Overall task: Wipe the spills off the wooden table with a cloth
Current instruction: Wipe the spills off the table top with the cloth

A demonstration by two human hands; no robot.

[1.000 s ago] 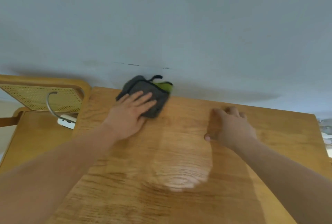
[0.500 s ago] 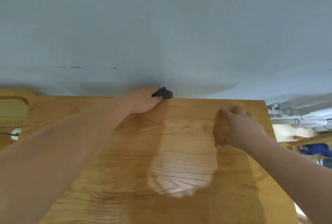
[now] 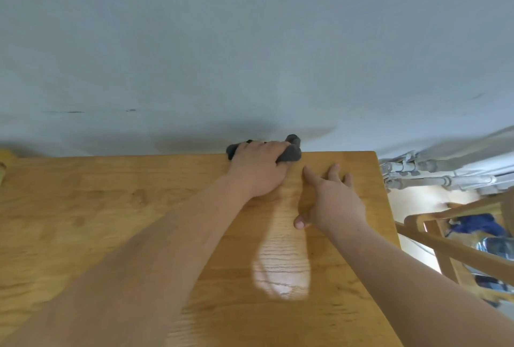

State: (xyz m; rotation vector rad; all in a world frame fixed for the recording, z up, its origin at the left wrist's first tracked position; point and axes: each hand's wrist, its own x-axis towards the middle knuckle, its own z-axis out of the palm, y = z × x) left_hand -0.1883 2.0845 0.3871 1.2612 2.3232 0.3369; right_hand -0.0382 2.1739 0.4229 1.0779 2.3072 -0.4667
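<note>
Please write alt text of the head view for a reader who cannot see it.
A person's left hand holds a bunched dark grey cloth at the far edge of a wooden table, against a grey wall. The right hand is open beside it, fingers spread over the wood.

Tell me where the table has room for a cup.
Bare: the table left of the left arm, and the wedge between both forearms. Crowded: far right corner, left hand gripping the cloth, right hand flat beside it.
</note>
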